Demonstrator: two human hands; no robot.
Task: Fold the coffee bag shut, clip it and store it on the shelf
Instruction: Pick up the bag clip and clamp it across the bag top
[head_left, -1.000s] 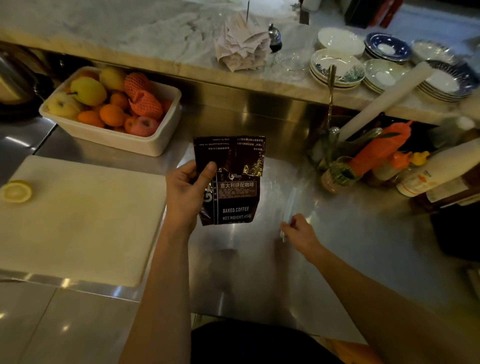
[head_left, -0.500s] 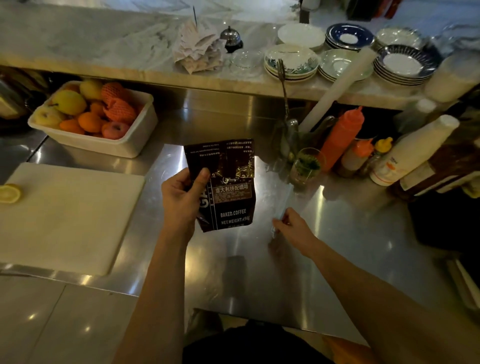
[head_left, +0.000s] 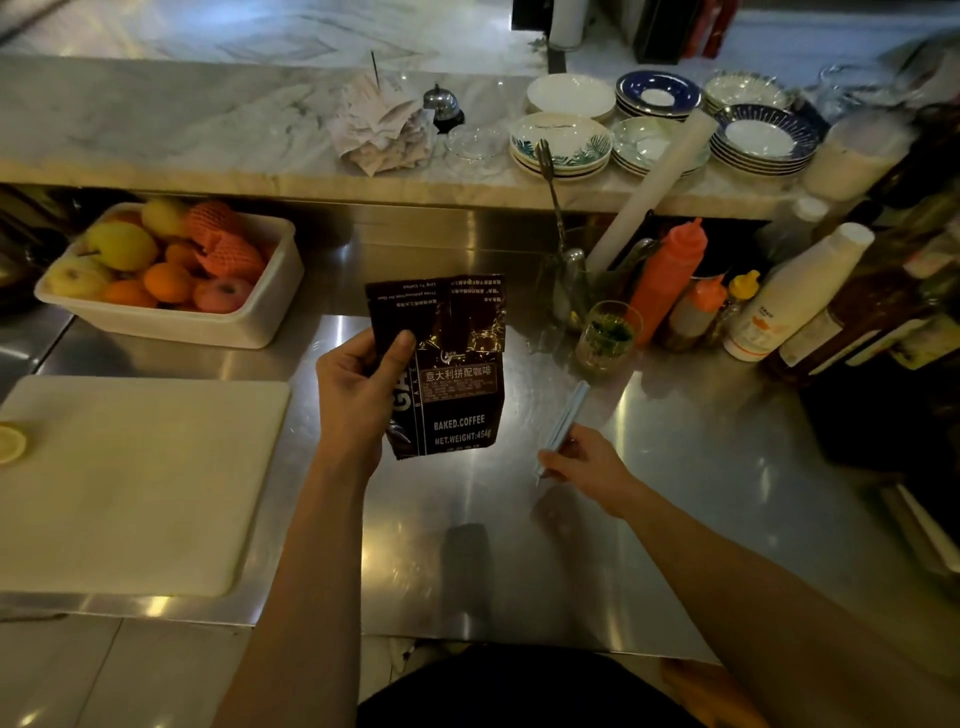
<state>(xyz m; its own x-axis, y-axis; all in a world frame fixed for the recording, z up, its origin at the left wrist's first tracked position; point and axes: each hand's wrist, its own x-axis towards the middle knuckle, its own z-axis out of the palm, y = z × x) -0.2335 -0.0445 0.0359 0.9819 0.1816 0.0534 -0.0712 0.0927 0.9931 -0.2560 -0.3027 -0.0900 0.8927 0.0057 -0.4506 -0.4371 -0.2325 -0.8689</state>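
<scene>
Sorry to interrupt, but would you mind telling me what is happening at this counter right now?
A person stands at a steel counter, holding a dark coffee bag upright in the left hand. The bag's top is folded over, but nothing is clipped on it. The right hand grips a long pale sealing clip at its near end, just right of the bag. So the clipping step appears to be coming next; the bag has not been stored.

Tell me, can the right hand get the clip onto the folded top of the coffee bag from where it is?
Probably yes. The right hand holds the clip just beside the coffee bag, which the left hand holds up by its left edge; the folded top and right side are uncovered, with nothing between.
</scene>
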